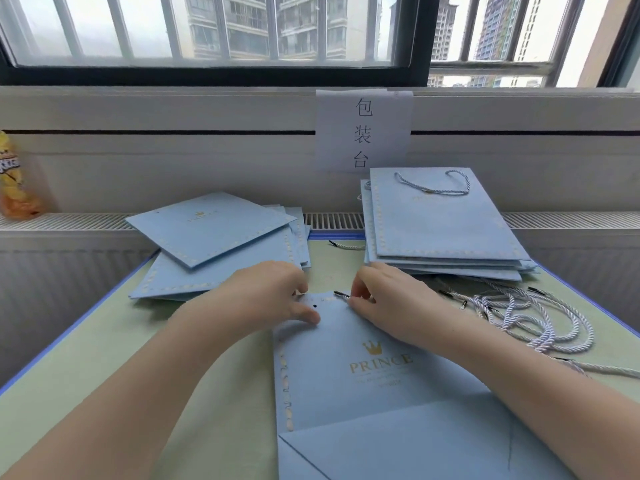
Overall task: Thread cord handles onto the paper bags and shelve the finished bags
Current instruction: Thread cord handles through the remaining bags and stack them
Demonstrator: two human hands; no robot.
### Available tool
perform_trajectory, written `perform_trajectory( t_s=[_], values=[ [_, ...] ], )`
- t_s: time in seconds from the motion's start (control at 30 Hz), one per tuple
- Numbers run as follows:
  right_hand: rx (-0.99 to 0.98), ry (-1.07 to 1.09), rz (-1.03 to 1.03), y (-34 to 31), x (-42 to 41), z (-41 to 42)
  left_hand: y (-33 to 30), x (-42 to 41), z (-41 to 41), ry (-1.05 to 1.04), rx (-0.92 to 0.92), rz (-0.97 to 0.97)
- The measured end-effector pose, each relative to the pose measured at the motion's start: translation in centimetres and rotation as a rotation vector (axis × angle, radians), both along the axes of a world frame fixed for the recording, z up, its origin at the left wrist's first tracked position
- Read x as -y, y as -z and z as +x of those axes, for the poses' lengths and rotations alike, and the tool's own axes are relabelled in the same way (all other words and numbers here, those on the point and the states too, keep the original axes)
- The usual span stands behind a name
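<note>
1. The blue paper bag (363, 375) being worked lies flat at the near edge of the table (86, 358), its mouth pointing away from the person, so the punched holes at the top sit right under both hands.
2. The left hand (273, 296) presses down on the bag's top left corner, fingers curled onto the paper beside a small dark hole; I'd say it is pinning the rim steady.
3. The right hand (384, 299) pinches the black-tipped end of a cord (341, 294) just above the top edge, aimed toward that hole, not yet through.
4. Loose cords (519, 313) lie in a tangle near the right edge, close to the threading hand.
5. Unthreaded bags (214, 244) are heaped at the far left; a stack with handles (443, 223) sits at the far right, apparently awaiting shelving.
</note>
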State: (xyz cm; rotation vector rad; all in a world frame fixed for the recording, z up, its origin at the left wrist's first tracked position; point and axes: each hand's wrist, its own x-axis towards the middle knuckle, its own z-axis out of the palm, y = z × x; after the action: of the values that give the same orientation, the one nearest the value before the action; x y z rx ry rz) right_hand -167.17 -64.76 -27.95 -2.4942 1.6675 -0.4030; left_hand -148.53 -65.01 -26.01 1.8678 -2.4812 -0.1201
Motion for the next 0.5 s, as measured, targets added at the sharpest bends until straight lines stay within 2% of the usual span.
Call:
perform_trajectory(
  t_s=[0.2, 0.33, 0.5],
  values=[
    [0.097, -0.014, -0.066, 0.2, -0.1, 0.4, -1.1, -0.5, 1.1, -0.107, 0.036, 0.104],
    [0.175, -0.085, -0.050, 0.9, -0.1, 0.9, -1.2, -0.7, 0.9, -0.069, -0.023, 0.130],
    [0.175, -0.183, -0.101, 1.4, -0.1, 1.5, -1.2, -0.6, 1.3, -0.040, -0.148, 0.143]
  ],
)
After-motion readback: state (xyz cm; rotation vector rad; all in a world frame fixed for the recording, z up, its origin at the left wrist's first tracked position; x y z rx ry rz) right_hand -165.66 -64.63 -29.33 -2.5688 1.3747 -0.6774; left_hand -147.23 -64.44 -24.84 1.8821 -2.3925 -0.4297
